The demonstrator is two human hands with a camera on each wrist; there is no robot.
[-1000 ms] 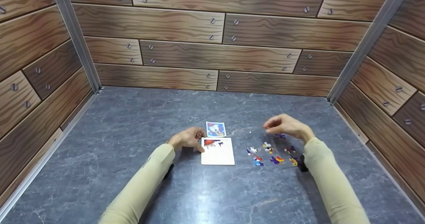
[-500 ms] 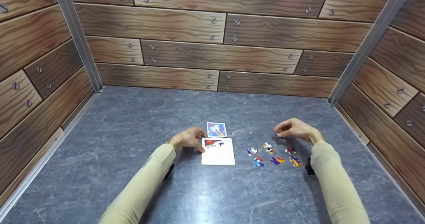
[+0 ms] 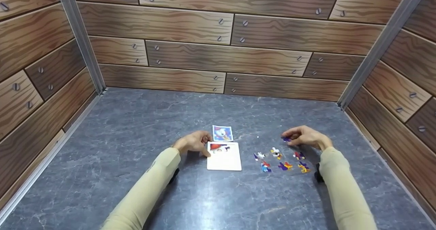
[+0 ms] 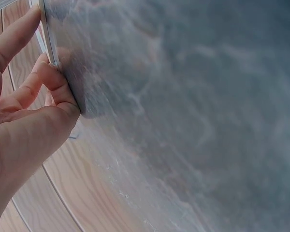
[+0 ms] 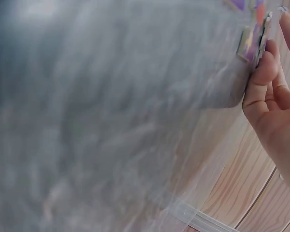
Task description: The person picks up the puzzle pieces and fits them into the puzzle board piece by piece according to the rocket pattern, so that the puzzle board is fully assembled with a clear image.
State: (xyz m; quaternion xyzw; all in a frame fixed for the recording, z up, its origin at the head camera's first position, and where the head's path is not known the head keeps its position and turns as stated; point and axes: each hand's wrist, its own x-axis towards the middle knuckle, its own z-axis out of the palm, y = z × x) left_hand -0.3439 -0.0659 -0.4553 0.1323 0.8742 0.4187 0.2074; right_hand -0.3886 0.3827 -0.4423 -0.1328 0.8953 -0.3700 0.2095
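A white puzzle board [image 3: 223, 162] lies flat, with a few red, white and purple pieces [image 3: 219, 148] set along its far edge. My left hand [image 3: 195, 142] holds the board's left edge, thumb on the rim and fingers bent near the far corner; the left wrist view shows the board edge-on [image 4: 47, 36] beside those fingers. Farther right, my right hand [image 3: 306, 136] pinches a purple puzzle piece [image 3: 286, 139] between thumb and index finger, low over the table. In the right wrist view the right hand [image 5: 275, 92] sits beside loose pieces [image 5: 249, 44].
Several loose puzzle pieces [image 3: 285, 165] lie in two rough rows between the board and my right forearm. A picture card [image 3: 222, 133] with a white cartoon animal touches the board's far side. A tiny white speck [image 3: 258, 137] is on the table. Wood-patterned walls [image 3: 218, 56] enclose three sides.
My right hand has moved right and down onto the purple piece lying behind the others, and now pinches it. The left hand stays at the board's edge.
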